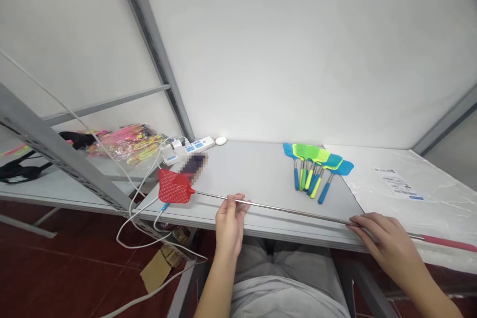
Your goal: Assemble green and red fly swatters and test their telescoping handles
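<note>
A red fly swatter (175,187) with a long extended metal rod stretches across the front of the table. Its perforated red head points left, and its red grip lies far to the right. My left hand (231,226) pinches the rod a little way right of the head, thumb on top. My right hand (385,238) is closed round the rod's thicker part, close to the red grip. Beyond the rod, a fanned pile of blue, green and yellow fly swatters (316,159) with short collapsed rods rests on the table.
A white plastic mailing bag (406,179) with a printed label covers the table's right side. At the left stand a power strip (199,145), a white round object (221,140) and a pixelated dark object (194,165). White cables (130,213) hang past the metal post. Bagged colourful items (130,141) lie on the neighbouring shelf.
</note>
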The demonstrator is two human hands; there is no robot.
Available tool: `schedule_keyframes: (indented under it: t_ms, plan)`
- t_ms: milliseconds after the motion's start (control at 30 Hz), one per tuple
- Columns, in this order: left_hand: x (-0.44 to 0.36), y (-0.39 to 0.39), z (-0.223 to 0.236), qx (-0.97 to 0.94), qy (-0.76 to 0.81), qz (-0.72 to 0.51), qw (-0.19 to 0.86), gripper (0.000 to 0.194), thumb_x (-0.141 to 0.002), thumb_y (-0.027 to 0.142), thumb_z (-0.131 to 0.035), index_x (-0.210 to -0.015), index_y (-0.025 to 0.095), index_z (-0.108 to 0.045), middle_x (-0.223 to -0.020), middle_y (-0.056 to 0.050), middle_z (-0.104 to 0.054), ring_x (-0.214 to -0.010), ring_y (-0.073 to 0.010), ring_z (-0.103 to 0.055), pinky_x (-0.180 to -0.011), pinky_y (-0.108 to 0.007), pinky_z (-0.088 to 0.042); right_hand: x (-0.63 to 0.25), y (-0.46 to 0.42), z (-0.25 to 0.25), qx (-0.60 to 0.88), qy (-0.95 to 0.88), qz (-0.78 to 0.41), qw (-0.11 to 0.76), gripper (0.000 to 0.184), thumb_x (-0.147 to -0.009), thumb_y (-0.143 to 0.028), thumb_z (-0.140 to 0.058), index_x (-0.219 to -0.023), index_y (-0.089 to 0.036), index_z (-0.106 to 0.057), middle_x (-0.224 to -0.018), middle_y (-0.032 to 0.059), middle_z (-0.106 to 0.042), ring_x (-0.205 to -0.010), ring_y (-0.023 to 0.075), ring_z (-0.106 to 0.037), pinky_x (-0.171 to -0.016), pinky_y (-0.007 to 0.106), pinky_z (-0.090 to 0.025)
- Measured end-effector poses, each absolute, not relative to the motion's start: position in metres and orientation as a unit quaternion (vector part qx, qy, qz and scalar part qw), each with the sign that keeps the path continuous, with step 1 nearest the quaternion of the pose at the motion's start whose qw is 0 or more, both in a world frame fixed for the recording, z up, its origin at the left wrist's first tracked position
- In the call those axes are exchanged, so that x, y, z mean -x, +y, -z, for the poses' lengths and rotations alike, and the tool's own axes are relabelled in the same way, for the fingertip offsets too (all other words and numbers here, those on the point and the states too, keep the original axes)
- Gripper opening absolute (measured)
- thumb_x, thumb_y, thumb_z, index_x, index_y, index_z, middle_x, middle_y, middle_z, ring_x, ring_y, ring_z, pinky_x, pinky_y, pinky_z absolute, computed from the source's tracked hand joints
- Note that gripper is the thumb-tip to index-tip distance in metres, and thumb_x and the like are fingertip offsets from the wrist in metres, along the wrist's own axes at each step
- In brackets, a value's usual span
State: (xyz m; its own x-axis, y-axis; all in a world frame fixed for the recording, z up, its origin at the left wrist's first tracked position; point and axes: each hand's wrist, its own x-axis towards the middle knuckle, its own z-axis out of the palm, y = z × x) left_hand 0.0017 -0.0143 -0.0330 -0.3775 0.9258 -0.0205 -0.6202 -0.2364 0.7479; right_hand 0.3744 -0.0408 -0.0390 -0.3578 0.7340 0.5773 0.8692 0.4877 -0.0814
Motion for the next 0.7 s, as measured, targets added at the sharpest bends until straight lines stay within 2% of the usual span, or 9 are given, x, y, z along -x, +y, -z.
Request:
schedule_keyframes:
  t_ms: [267, 467, 700]
  plan:
    - [-0.001, -0.014, 0.035, -0.244, 0.371, -0.721, 0.532, 0.033, -0.084, 0.045, -0.068, -0.093, 0.014, -0.072, -0.105, -0.009, -0.067, -0.086, -0.0130, -0.060, -0.092, -0.035, -0.049, -0.359, -0.040, 0.038, 0.497, -0.794, 0.132, 0.324, 0.017, -0.093, -0.035, -0.057, -0.100, -0.021, -0.064, -0.095, 0.0057, -0.067, -0.087, 0.0211, -0.062, -0.080, 0.036, -0.044]
    - [-0.005, -0.015, 0.029, -0.261, 0.365, -0.713, 0.539, 0.035, -0.086, 0.047, -0.064, -0.098, 0.015, -0.072, -0.103, -0.010, -0.069, -0.100, -0.0164, -0.061, -0.098, -0.032, -0.045, -0.326, -0.033, 0.013, 0.469, -0.793, 0.185, 0.343, 0.010, -0.091, -0.023, -0.062, -0.099, -0.019, -0.065, -0.091, 0.0051, -0.069, -0.081, 0.0183, -0.060, -0.074, 0.032, -0.041]
    - [-0.017, -0.024, 0.018, -0.296, 0.357, -0.679, 0.569, 0.034, -0.090, 0.045, -0.059, -0.100, 0.015, -0.070, -0.102, -0.011, -0.070, -0.087, -0.0151, -0.062, -0.091, -0.033, -0.047, -0.299, -0.033, -0.017, 0.465, -0.795, 0.230, 0.315, 0.011, -0.092, -0.021, -0.061, -0.101, -0.021, -0.068, -0.081, 0.0010, -0.068, -0.071, 0.0160, -0.057, -0.068, 0.032, -0.033]
